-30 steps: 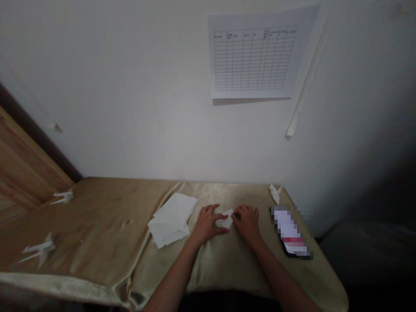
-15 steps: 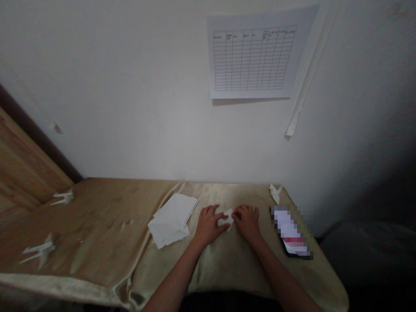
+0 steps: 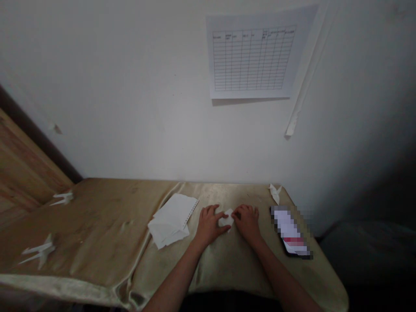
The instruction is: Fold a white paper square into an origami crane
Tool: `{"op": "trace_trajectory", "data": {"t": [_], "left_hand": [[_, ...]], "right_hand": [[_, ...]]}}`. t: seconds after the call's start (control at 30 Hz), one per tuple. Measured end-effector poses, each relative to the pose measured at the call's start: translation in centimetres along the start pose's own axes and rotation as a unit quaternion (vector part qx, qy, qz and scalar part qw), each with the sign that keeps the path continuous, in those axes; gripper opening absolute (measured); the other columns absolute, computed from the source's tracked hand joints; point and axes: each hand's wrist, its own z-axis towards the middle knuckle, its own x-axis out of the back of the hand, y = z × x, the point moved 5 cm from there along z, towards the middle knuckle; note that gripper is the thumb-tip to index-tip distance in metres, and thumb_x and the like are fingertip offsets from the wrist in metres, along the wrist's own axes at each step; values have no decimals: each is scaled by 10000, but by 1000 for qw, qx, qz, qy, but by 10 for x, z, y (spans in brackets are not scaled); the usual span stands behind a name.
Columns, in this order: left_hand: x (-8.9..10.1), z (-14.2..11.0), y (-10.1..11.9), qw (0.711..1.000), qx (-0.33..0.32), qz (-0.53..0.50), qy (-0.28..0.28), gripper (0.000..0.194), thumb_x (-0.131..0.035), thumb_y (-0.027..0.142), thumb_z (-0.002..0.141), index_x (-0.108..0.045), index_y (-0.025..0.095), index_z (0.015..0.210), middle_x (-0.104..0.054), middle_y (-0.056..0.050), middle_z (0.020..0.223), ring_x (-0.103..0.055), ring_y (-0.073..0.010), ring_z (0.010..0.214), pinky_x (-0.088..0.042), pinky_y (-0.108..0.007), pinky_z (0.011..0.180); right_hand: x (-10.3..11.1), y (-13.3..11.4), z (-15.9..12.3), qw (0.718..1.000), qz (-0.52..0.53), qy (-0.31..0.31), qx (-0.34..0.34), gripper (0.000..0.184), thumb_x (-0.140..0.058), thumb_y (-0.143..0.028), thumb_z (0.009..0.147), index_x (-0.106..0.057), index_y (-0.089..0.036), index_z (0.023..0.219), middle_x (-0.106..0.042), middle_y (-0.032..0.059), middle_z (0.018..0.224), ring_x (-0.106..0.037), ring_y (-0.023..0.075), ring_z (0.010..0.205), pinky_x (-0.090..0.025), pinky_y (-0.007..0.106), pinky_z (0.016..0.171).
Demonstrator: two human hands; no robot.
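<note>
Pale wall (image 3: pixel 130 108), head view, meets the back edge of a table (image 3: pixel 97 225) covered in gold cloth. Near the middle lies a small folded paper (image 3: pixel 224 221) between the two hands. The left hand (image 3: pixel 207 224) rests with thumb and forefinger spread on its left part; the right hand (image 3: pixel 248 221) pinches its right corner, fingertips narrow. Cloth extends from the paper to the back edge, and a strip of it separates the right hand from a phone (image 3: pixel 290 234) near the table's right edge. Just behind the phone lies a folded paper piece (image 3: pixel 275 194). White sheets (image 3: pixel 175 212), one with a perforated edge, lie just beside the left hand.
</note>
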Motion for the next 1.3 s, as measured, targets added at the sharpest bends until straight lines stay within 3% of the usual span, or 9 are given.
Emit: {"op": "trace_trajectory", "data": {"t": [0.23, 0.37, 0.5, 0.67, 0.8, 1.3], "left_hand": [[0, -2, 6, 999, -9, 8, -33, 435, -800, 420, 779, -679, 445, 1196, -506, -22, 1448, -381, -328, 1381, -173, -640, 1169], [0, -2, 6, 999, -8, 5, -38, 378, -784, 446, 796, -702, 465, 1164, -502, -10, 1456, -373, -328, 1390, -161, -636, 1174], [-2, -3, 3, 999, -4, 4, -35, 378, -781, 460, 795, -703, 461, 1165, -502, -2, 1464, -376, -325, 1389, -162, -627, 1180], [-2, -3, 3, 1000, -10, 3, -29, 407, -793, 449, 782, -695, 458, 1177, -506, -1, 1466, -383, -327, 1385, -172, -618, 1179], [0, -2, 5, 999, -7, 0, -37, 404, -791, 434, 787, -699, 449, 1180, -511, -13, 1466, -390, -334, 1384, -174, -613, 1178], [0, -2, 6, 999, -7, 4, -31, 393, -788, 439, 788, -701, 455, 1171, -516, -5, 1461, -393, -327, 1382, -192, -604, 1179]], "right_hand": [[-2, 2, 0, 1000, -3, 0, -5, 146, -585, -308, 909, -723, -259, 909, -694, 45, 1094, -518, 253, 1160, -136, 563, 1139], [-3, 4, 0, 1000, -9, 8, -1, 156, -577, -313, 913, -719, -265, 955, -692, 44, 1088, -528, 248, 1148, -130, 538, 1146], [-2, 5, -1, 999, -32, 22, 7, 186, -561, -329, 924, -715, -254, 997, -683, 65, 1096, -532, 252, 1126, -196, 487, 1116], [10, 11, -6, 994, -77, 71, -7, 244, -509, -325, 957, -733, -230, 930, -691, 85, 1043, -517, 268, 1103, -228, 457, 1078], [12, 12, -7, 996, -69, 58, 6, 215, -544, -319, 937, -736, -238, 889, -694, 70, 1037, -517, 256, 1107, -238, 432, 1079], [9, -6, -6, 987, -147, 52, 44, 192, -518, -261, 945, -703, -220, 978, -695, 93, 1103, -504, 286, 1160, -94, 590, 1153]]}}
